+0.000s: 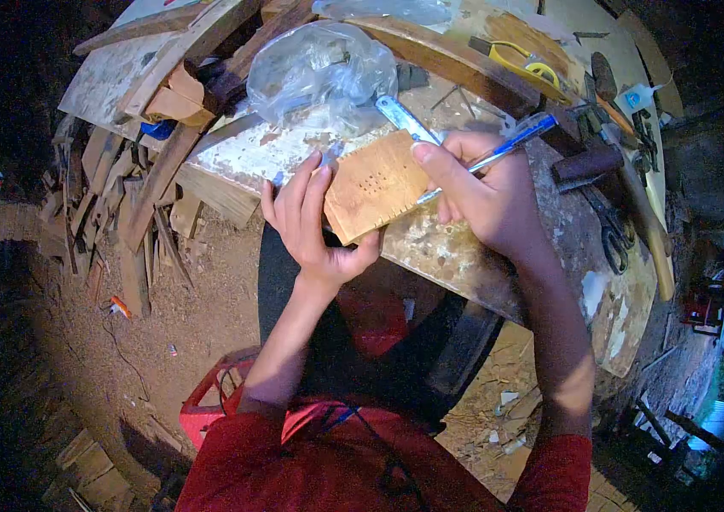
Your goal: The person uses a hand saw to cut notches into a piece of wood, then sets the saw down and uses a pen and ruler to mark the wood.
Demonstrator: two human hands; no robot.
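Observation:
My left hand (pixel 311 230) grips a small light-brown wooden block (pixel 375 183) at its left end, thumb along the lower edge and fingers at the left side. Rows of dark dots mark the block's face, and short tick marks run along its lower edge. Between the fingers of my right hand (pixel 486 188) is a blue pen (pixel 532 128), its tip end close to the block's lower right corner. My right thumb lies close to the block's upper right corner. Just behind the block, a metal ruler (pixel 405 118) sticks out up and to the left, its lower part hidden.
A paint-stained workbench (pixel 464 260) lies under my hands. On it are a clear plastic bag (pixel 324 77), a yellow-handled tool (pixel 532 68), a mallet (pixel 588 166) and dark scissors (pixel 613 243). Wood offcuts (pixel 132 222) lean at the left.

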